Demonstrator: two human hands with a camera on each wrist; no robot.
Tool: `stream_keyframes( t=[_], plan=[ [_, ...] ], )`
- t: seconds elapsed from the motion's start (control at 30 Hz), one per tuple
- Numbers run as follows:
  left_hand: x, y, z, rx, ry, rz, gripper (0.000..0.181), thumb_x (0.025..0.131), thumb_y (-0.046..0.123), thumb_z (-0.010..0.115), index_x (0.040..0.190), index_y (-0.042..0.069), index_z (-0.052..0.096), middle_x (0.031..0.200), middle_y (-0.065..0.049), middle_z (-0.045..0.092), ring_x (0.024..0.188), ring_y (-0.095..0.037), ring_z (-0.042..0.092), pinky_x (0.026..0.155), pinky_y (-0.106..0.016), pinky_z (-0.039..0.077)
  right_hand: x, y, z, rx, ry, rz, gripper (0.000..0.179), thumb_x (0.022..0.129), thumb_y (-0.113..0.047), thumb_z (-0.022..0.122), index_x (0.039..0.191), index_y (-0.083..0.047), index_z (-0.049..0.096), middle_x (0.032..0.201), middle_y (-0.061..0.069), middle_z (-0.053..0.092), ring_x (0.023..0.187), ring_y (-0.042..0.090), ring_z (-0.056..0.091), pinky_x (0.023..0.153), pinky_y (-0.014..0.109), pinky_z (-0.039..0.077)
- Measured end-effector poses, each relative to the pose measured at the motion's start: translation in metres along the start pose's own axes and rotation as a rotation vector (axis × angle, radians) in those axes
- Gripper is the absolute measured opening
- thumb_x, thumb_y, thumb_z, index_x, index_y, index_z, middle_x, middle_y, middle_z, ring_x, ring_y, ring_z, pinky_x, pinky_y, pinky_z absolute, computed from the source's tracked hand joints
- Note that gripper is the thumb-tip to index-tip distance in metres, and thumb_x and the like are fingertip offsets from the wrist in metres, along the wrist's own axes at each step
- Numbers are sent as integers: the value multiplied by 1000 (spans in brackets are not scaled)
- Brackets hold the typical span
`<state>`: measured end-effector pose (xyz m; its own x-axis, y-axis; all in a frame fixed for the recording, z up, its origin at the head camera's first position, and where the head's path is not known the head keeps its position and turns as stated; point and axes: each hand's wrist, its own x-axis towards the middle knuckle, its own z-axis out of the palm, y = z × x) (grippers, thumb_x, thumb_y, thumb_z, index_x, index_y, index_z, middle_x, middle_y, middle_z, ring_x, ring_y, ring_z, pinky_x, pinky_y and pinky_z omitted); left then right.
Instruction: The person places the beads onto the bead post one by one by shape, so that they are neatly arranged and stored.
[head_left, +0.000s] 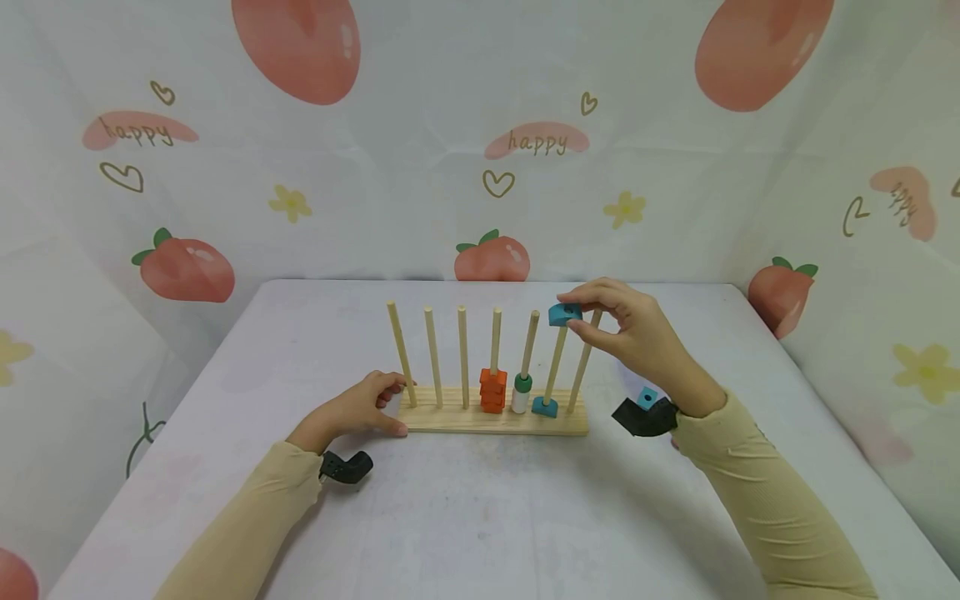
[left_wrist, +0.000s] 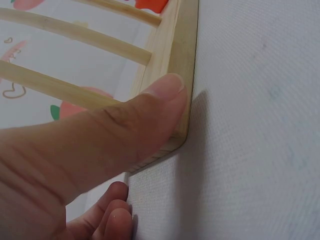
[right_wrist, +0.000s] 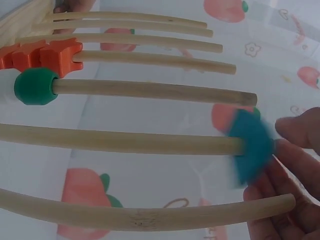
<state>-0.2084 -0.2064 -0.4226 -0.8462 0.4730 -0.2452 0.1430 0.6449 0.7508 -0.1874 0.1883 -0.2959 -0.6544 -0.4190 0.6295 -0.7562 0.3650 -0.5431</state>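
My right hand point(head_left: 626, 321) pinches a blue half-round block point(head_left: 566, 315) between thumb and fingers at the top of the second peg from the right. In the right wrist view this block point(right_wrist: 252, 147) is blurred, with the peg's tip meeting its flat side. Another blue half-round block point(head_left: 545, 407) sits at the foot of that same peg. My left hand point(head_left: 367, 407) holds the left end of the wooden peg board point(head_left: 465, 423), thumb point(left_wrist: 160, 97) against its front edge and fingers curled beyond the end.
Orange star-shaped blocks point(head_left: 492, 392) are stacked on the middle peg. Beside them a green bead point(head_left: 522, 383) tops a white one point(head_left: 519, 402). A blue block with a hole point(head_left: 647, 397) lies on the table to the right, partly behind the black wrist strap point(head_left: 641, 419).
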Motion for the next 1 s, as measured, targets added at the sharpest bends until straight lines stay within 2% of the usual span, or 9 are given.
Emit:
stream_keyframes(
  t=[0.23,0.5,0.7,0.83,1.0],
  plan=[
    [0,1,0,-6,-3,2,76,73,21,86,135,-1,46,123,-19,41,106,-27,42,95,-44,39,-1,1,1,24,5,-3,48,74,14,74,120,2,63,116,12,64,110,3,57,96,16,45],
    [0,2,0,-10,-2,-2,76,73,20,86,135,-1,46,124,-20,41,107,-28,42,96,-44,39,-2,0,1,30,8,1,53,73,15,75,122,4,61,119,14,62,111,0,56,96,17,45],
    [-1,1,0,-16,-3,6,77,73,20,86,135,-2,46,123,-19,41,105,-27,41,94,-43,39,-6,0,-3,39,9,23,54,73,13,75,124,5,59,123,10,61,114,6,56,98,17,43],
    [-1,0,1,-15,-3,2,78,73,21,86,135,-2,46,123,-20,41,105,-27,41,95,-43,40,-11,1,-7,32,27,34,58,73,14,75,127,4,57,126,13,59,119,12,55,101,18,42],
    [0,-1,1,-4,1,-4,77,73,21,86,135,-2,46,122,-19,42,103,-26,42,94,-43,40,-21,3,-12,49,57,59,60,73,18,73,128,3,56,128,15,58,121,13,54,102,19,41]
  ],
)
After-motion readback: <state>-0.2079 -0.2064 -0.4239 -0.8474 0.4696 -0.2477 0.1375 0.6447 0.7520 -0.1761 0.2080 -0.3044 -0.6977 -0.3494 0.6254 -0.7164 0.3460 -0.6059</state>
